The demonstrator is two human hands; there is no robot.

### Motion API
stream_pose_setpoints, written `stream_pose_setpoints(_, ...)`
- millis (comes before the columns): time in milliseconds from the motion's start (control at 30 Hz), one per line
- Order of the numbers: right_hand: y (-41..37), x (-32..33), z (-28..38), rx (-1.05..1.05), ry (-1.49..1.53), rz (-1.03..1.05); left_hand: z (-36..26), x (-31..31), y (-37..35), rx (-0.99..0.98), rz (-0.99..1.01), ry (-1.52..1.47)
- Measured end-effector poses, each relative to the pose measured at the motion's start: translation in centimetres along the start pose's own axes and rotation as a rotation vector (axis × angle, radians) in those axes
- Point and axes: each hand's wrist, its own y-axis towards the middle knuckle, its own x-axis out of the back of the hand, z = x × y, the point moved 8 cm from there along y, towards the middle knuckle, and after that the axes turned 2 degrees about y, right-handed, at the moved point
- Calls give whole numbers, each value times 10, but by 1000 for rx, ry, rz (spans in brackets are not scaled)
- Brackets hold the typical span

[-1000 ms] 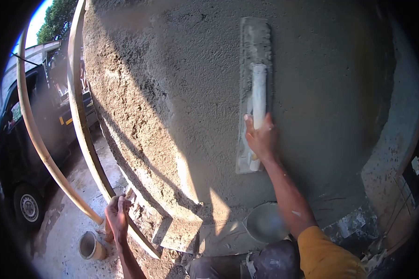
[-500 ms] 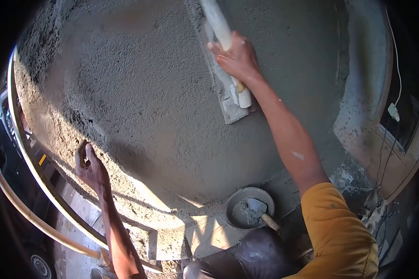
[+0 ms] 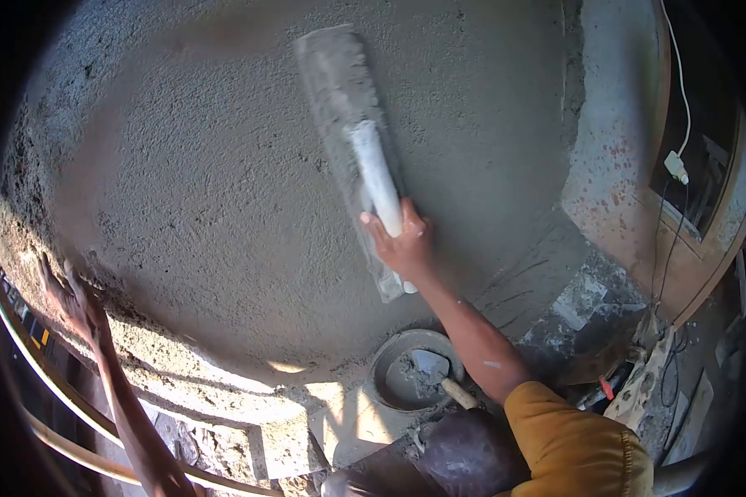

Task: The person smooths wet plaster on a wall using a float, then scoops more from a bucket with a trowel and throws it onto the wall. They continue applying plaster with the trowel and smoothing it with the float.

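My right hand (image 3: 403,245) is closed round the pale handle of a long float (image 3: 338,93), whose flat blade lies against the wet grey plaster (image 3: 249,166). The blade stands nearly upright in view, its top leaning left. At the left, my left hand (image 3: 76,306) is spread at the rough sunlit edge of the wall, with nothing in it. Below the float sits a round bowl (image 3: 376,383) of mortar, holding a small trowel (image 3: 431,363) with a wooden handle.
Curved rails (image 3: 51,383) run along the lower left. A white cable with a plug (image 3: 676,167) hangs at the right, near a dark opening. Rubble and a red-handled tool (image 3: 607,388) lie at the lower right. A knee (image 3: 471,451) shows at the bottom.
The float and my right hand have come lower in view. My left hand has shifted left and its fingers have spread. The whole view has also shifted.
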Motion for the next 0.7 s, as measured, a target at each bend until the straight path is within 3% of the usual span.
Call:
stream_pose_setpoints(33, -7, -19, 22, -36, 19, 228, -1, -13, 0, 59, -22, -40)
stream_pose_setpoints(67, -7, -30, 49, 40, -64, 328, -4, -21, 2, 117, -47, -77)
stream_pose_setpoints(133, 11, -33, 83, 446, -204, 314, -11, -38, 7, 116, -53, -171)
stream_pose_setpoints(267, 126, 12, 97, 509, -333, 275, -12, -42, 18, 55, -149, 60)
stream_pose_setpoints(333, 201, 60, 101, 429, -340, 240, -21, -49, 24, -25, -184, 179)
stream_pose_setpoints(433, 299, 139, 79, 296, -355, 0, -39, -52, 30, 42, -205, 104)
stream_pose_setpoints(500, 353, 186, 42, 229, -285, -79, 13, -60, 36, 24, -177, 90)
stream_pose_setpoints(700, 382, 285, -106, -249, 26, -302, 67, -68, 33, 5, -171, 160)
